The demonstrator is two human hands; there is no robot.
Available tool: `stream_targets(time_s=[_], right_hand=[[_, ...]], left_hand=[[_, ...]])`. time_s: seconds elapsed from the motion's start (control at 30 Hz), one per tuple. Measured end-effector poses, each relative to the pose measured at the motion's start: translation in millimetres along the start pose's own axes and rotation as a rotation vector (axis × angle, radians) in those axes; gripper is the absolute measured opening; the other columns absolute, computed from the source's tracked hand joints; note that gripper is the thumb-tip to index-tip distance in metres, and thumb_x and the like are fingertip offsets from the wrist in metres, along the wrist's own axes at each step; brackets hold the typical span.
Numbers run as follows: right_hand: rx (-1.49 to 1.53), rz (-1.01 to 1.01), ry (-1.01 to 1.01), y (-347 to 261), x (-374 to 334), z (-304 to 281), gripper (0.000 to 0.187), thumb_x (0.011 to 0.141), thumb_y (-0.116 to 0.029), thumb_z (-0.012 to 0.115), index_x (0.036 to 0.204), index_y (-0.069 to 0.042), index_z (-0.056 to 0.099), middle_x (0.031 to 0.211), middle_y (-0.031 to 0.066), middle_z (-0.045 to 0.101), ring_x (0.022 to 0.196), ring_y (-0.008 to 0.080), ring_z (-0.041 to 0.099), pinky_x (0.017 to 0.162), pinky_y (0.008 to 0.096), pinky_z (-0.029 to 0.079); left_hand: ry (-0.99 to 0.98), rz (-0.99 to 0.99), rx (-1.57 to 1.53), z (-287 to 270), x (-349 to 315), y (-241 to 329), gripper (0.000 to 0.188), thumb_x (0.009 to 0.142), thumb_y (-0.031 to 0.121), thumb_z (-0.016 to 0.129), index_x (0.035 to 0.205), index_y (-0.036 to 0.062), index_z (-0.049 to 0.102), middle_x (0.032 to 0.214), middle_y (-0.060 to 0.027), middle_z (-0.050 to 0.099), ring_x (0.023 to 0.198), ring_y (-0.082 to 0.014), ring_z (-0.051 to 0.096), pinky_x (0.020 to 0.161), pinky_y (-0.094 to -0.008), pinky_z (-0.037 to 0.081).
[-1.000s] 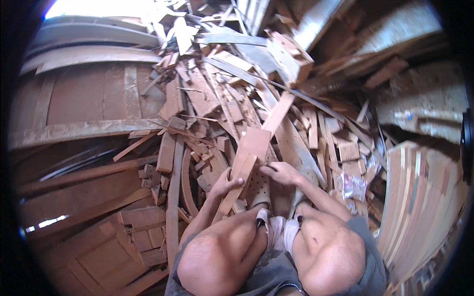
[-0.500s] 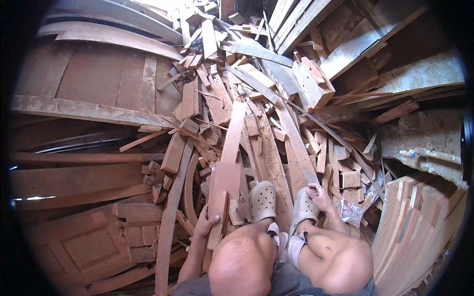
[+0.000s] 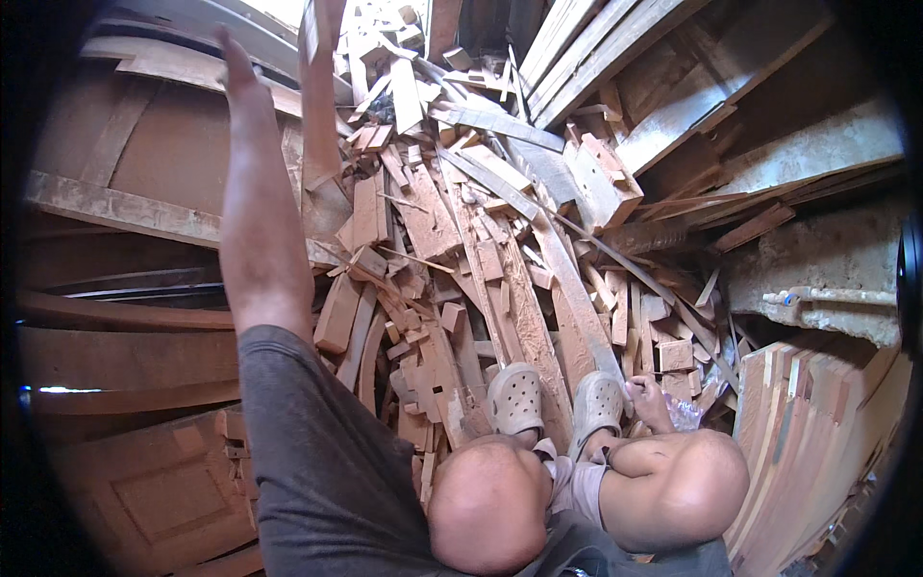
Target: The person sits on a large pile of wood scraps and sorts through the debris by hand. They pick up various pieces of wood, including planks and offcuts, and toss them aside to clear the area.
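Note:
My left arm stretches far forward and to the left, and my left hand (image 3: 240, 69) has its fingers extended, slightly blurred. Just right of it, with a gap between, a long reddish wooden piece (image 3: 319, 106) stands nearly upright in the picture. Whether that piece rests on anything I cannot tell. Low beside my right clog (image 3: 598, 404), my right hand (image 3: 650, 402) has its fingers curled together. What they pinch, if anything, is too small to make out. A clear plastic bag (image 3: 685, 413) lies next to this hand.
Offcuts and planks (image 3: 423, 207) heap up ahead of my feet. Wooden panels (image 3: 173, 163) line the left side, and a carved panel (image 3: 168, 486) lies lower left. Stacked boards (image 3: 803, 433) lean at the right, below a concrete ledge with a pipe (image 3: 836, 296).
My left hand has swung up and far left from beside my knee and let go of the reddish wooden piece. The right hand has shifted slightly right and down, away from the clog's toe.

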State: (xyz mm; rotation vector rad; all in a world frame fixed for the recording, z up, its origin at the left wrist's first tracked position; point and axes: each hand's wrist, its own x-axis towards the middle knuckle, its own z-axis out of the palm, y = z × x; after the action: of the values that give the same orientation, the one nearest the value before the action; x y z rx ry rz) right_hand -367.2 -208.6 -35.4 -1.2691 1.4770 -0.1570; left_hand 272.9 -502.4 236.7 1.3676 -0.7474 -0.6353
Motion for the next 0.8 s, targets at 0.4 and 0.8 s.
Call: stream_targets(time_s=[0.4,0.8], right_hand=[[-0.125,0.042,0.025,40.2,11.8,8.1,0.041,0.087,-0.031,0.061,0.111,0.003,0.056,0.096,0.0151,0.063,0.087,0.0197,0.061,0.076,0.0320,0.049],[-0.134,0.184,-0.036,43.2,36.2,-8.3,0.038,0.092,-0.031,0.057,0.111,0.002,0.056,0.096,0.0112,0.061,0.079,0.0165,0.061,0.070,0.0291,0.049]], left_hand=[[-0.222,-0.347,0.711,-67.1,-304.2,-234.7,0.045,0.092,0.033,0.055,0.061,0.0004,0.062,0.051,-0.0028,0.057,0.048,-0.0115,0.051,0.050,-0.0304,0.043],[0.398,-0.719,1.223,-235.2,-566.7,-216.6,0.069,0.079,0.026,0.067,0.131,-0.0037,0.034,0.131,-0.0285,0.038,0.121,-0.0423,0.039,0.102,-0.0444,0.033]])
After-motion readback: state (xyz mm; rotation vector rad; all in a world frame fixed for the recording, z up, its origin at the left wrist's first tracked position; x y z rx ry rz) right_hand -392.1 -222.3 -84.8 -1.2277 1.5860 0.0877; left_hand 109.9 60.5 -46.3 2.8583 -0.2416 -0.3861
